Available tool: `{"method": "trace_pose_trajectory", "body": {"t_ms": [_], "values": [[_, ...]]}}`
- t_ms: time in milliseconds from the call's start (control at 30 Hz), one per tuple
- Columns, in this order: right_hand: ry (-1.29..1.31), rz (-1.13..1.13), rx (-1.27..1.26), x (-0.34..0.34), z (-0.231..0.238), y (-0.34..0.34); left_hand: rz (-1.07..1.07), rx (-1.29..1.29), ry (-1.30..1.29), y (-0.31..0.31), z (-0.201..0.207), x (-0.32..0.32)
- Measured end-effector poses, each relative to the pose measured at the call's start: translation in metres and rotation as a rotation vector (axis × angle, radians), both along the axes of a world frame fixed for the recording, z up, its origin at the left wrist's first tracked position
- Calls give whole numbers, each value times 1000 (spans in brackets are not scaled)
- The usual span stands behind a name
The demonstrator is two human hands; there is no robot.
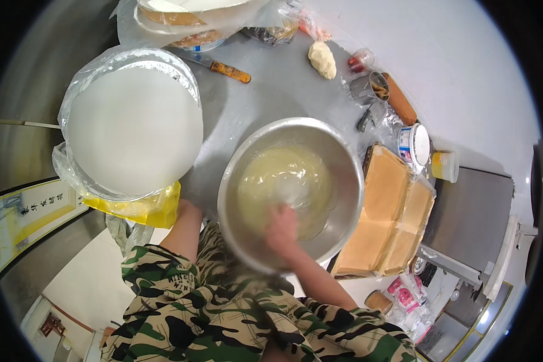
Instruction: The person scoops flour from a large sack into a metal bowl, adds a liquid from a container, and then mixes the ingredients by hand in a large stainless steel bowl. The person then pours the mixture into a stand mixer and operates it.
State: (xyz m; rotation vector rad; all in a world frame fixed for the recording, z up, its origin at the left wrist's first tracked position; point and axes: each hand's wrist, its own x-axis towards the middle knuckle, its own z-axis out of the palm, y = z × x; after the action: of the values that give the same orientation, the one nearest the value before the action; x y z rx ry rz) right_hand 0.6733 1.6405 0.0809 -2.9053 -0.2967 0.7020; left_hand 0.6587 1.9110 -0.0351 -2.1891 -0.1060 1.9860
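A wide steel mixing bowl (231,175) stands at the table's near edge, holding a glossy pale-yellow liquid (265,166). Inside it is my right hand (282,228), closed like a fist and blurred by motion. A pale, smeared shape lies just ahead of the fingers; its kind is not clear. My left hand (189,212) is low at the table edge, between the bowl and a yellow bag (145,208); its fingers are hidden. Left of the bowl, a large plastic-lined tub (133,130) is filled with white powder.
A scraper with a wooden handle (230,72) and a lump of dough (322,60) lie farther back. On the right are a paper-lined tray (386,187), a metal cup (368,88), a wooden roller (400,102) and a white tub (414,145).
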Motion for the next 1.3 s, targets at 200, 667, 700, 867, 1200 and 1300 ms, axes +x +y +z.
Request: {"method": "trace_pose_trajectory", "body": {"t_ms": [200,667,700,867,1200,1300], "values": [[-334,-42,83,132,-26,-33,-7,-9,-8,-10,-1,5],[-222,-303,-67,97,-25,-58,51,-6,-26,-10,-9,-3],[-228,-287,-143,57,-40,-73,48,-12,-29,-10,-7,0],[-66,74,89,20,-11,24,21,14,-34,-8,-15,-2],[-59,-154,-190,-9,-39,-55,-65,60,-111,-3,-14,2],[-120,39,111,14,-3,25,-130,-36,-113,-16,41,18]]}}
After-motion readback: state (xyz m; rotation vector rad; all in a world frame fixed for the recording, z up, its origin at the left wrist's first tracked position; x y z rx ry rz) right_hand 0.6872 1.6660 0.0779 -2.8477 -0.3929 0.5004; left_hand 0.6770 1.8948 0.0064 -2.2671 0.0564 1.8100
